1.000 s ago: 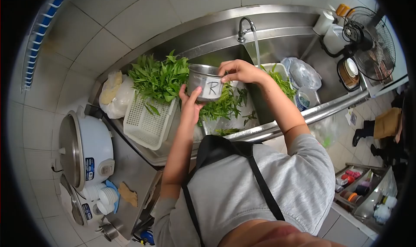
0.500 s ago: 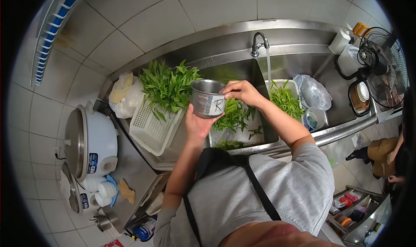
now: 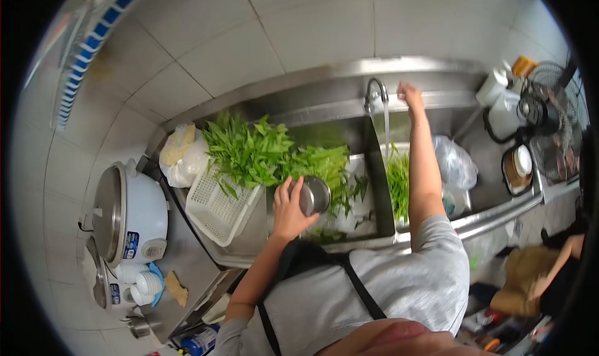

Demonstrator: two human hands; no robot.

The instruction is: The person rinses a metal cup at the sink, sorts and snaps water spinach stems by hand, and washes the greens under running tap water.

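Note:
My left hand (image 3: 291, 210) grips a metal cup (image 3: 317, 195), fingers and thumb around its side, above the left sink basin. The cup is tilted compared with before, and its label no longer shows. Leafy greens (image 3: 246, 149) are heaped on a white perforated basket (image 3: 215, 214) beside it, and more greens (image 3: 337, 165) lie in the left basin. My right hand (image 3: 409, 96) is stretched far forward, just right of the faucet (image 3: 375, 94); its fingers are curled in, slightly blurred, and whatever they hold is hidden. Water (image 3: 387, 125) runs from the spout.
The right basin holds greens (image 3: 397, 184) in a white basket and a clear plastic bag (image 3: 453, 162). A rice cooker (image 3: 140, 212) stands at left, a fan (image 3: 549, 106) at right. Another person (image 3: 530, 275) is at the lower right.
My right hand has let go of the cup and reached forward beside the faucet. My left hand has lowered and tilted the cup. The other person has moved closer in view.

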